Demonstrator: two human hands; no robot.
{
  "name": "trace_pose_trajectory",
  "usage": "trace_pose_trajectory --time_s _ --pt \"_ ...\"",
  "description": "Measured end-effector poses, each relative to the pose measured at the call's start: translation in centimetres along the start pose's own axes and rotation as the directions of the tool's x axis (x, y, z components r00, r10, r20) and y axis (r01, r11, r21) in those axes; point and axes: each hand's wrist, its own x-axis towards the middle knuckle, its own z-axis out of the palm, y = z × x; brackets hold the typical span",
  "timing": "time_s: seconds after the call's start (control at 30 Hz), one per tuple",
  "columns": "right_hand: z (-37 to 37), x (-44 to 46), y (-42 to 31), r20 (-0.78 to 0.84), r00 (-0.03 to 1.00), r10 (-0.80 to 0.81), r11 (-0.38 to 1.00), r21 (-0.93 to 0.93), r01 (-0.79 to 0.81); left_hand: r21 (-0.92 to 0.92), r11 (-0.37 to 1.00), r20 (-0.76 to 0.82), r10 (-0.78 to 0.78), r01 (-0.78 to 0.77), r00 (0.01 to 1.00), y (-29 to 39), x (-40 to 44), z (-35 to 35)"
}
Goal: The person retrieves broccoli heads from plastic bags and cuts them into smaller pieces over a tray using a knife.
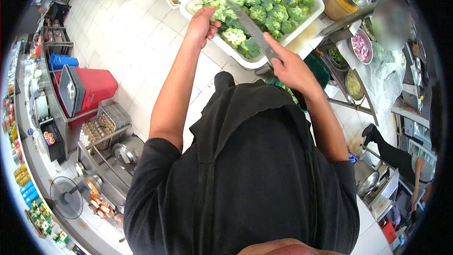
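Note:
A large white tub (315,4) heaped with cut broccoli florets (278,12) is in front of me. My left hand (202,27) is over the tub's near left edge, its fingers curled closed around a piece of broccoli (220,11), though the grip itself is partly hidden. In my right hand (292,68) is a knife (254,30). Its broad blade points up and left over the florets, with the tip close to the broccoli at my left hand. My right fingers wrap the handle and hide most of it.
Bowls of chopped purple onion (361,47) and shredded greens (354,85) stand on the right. A yellow bucket (337,4) is behind the tub. On the left are a red bin (96,87), egg trays (96,130) and a fan (66,197). Other people are at the far left and right.

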Motion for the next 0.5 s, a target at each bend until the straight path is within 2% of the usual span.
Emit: trace_pose_trajectory --time_s 0.1,0.17,0.27,0.37,0.5 --pt "-2.0 -2.5 -1.2 0.032 0.980 0.197 0.977 0.082 -0.199 0.017 1.000 -0.028 0.016 -0.016 0.999 -0.1 -0.4 0.1" --pt "-2.8 -3.7 -1.4 0.014 0.971 0.240 0.969 0.057 -0.240 0.048 0.999 -0.043 0.021 -0.019 0.999 0.1 -0.4 0.5" --pt "-2.4 -4.9 -1.4 -0.001 0.988 0.152 0.987 -0.059 -0.152 0.098 0.995 -0.071 0.027 -0.020 0.997 0.1 -0.4 0.8" --pt "-0.9 -4.6 -1.3 0.021 0.996 0.086 0.986 -0.147 -0.082 -0.231 0.969 -0.001 -0.094 0.091 0.996 -0.2 0.8 -0.4" --pt "0.5 -3.4 -0.7 0.009 0.999 0.042 0.962 -0.271 -0.038 -0.453 0.865 0.104 -0.188 0.215 0.977 0.3 0.7 -0.8"
